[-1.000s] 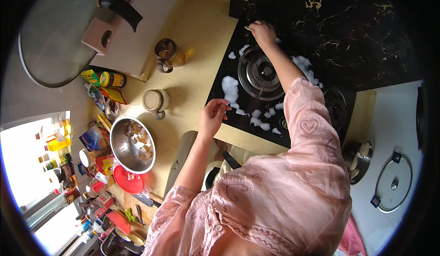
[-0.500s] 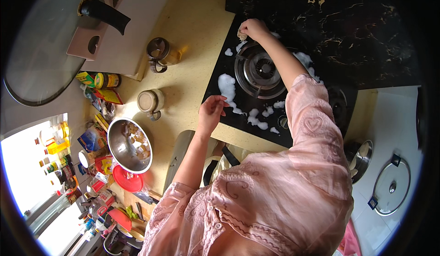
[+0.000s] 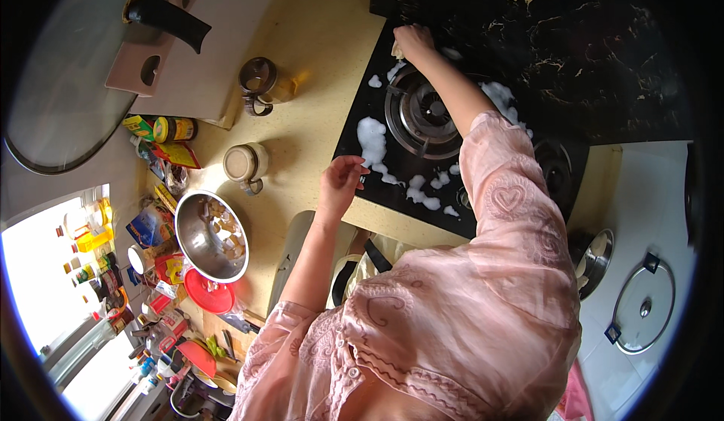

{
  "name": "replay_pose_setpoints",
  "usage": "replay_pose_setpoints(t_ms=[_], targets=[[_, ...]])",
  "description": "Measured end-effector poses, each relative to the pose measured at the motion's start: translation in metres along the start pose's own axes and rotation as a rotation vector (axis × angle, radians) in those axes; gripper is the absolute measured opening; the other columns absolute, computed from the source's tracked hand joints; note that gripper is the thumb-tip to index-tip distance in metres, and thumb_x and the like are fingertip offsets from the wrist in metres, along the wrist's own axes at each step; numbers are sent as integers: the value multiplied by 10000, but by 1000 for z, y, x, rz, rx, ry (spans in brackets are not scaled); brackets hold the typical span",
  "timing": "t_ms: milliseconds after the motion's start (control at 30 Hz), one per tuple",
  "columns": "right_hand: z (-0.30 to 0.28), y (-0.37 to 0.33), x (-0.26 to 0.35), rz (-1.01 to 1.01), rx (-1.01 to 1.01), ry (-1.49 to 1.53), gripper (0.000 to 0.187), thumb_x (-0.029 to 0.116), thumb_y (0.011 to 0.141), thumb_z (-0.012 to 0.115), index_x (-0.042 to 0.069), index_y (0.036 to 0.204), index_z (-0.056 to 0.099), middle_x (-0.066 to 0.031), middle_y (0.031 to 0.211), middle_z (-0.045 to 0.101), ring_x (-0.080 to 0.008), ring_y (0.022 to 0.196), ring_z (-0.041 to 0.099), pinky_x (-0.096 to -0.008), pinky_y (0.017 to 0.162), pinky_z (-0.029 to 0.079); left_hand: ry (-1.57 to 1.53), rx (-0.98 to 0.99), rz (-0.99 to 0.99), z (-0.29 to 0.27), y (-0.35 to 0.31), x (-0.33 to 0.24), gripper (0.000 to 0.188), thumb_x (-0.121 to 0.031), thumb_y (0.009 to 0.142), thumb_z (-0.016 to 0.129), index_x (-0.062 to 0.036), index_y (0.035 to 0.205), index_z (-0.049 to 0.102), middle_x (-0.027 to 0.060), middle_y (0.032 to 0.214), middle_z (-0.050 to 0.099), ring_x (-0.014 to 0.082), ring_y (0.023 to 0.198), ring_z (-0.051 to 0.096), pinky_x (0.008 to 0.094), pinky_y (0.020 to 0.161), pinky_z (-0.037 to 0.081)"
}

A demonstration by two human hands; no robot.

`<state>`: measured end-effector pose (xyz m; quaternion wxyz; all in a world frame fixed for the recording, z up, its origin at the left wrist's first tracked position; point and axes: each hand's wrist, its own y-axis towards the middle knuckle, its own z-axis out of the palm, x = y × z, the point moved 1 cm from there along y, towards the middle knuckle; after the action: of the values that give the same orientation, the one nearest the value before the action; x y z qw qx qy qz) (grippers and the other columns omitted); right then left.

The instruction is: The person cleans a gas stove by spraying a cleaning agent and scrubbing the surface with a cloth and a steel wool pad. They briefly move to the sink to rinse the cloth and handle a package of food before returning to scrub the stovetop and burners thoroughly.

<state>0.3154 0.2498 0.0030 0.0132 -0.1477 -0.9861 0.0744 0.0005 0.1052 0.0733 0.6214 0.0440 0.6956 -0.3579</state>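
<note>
My right hand [image 3: 413, 41] is closed around a crumpled pale cloth [image 3: 397, 50] at the far left corner of the black glass gas stove [image 3: 360, 127]. Most of the cloth is hidden under my fingers. White foam [image 3: 372, 140] lies in patches on the stovetop, around the round burner [image 3: 422, 112]. My right forearm passes over the burner's right side. Beside the stove's near left edge hovers my left hand [image 3: 342, 184], its fingers loosely curled and a little apart, with nothing visible in them.
On the counter left of the stove stand a glass mug [image 3: 260, 81] and a lidded jar [image 3: 245, 164]. A steel bowl [image 3: 197, 244] with chopped pieces and a red lid [image 3: 210, 293] sit further left. A second burner [image 3: 554, 168] lies right of my arm.
My right hand has moved slightly farther away with the cloth, toward the stove's back left corner. My left hand has shifted a little to the left, its fingers still loosely curled.
</note>
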Motion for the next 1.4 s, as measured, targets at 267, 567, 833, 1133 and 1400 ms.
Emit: replay_pose_setpoints(t_ms=[267, 567, 833, 1133, 1400], targets=[[-23, -20, -66, -44, -344, 523, 184, 157, 686, 605, 55, 823, 537, -116, 738, 597, -277, 687, 586, -357, 592, 449, 13, 44, 49, 8, -1, 11, 136, -83, 863, 489, -17, 970, 543, 53, 792, 619, 45, 538, 506, 151, 406, 342], [-29, -116, -162, 217, -350, 522, 138, 166, 734, 597, 72, 831, 571, -112, 795, 604, -298, 772, 576, -388, 665, 460, 42, 118, 14, 32, 2, 3, 118, -51, 854, 493, -7, 943, 556, 55, 783, 614, 58, 601, 519, 188, 531, 435], [-27, -133, -147, 149, -532, 84, 98, 110, 752, 529, 104, 847, 552, -78, 836, 558, -264, 869, 524, -376, 764, 427, 57, 145, 15, 37, 5, 1, 123, -42, 858, 482, -8, 945, 563, 49, 773, 615, 47, 592, 515, 178, 525, 433], [9, -145, -146, 81, -380, 172, 131, 56, 726, 539, 83, 852, 564, -77, 843, 536, -263, 814, 553, -373, 692, 467, 88, 153, -18, 44, 7, 0, 123, -43, 860, 478, -10, 943, 563, 44, 776, 613, 45, 603, 516, 178, 522, 432], [23, -151, -151, 25, -349, 496, 85, 121, 742, 555, 91, 793, 616, -61, 913, 553, -250, 810, 560, -367, 686, 465, 114, 162, 9, 46, 10, 1, 124, -43, 858, 476, -1, 937, 561, 51, 771, 617, 49, 605, 523, 183, 525, 440]])
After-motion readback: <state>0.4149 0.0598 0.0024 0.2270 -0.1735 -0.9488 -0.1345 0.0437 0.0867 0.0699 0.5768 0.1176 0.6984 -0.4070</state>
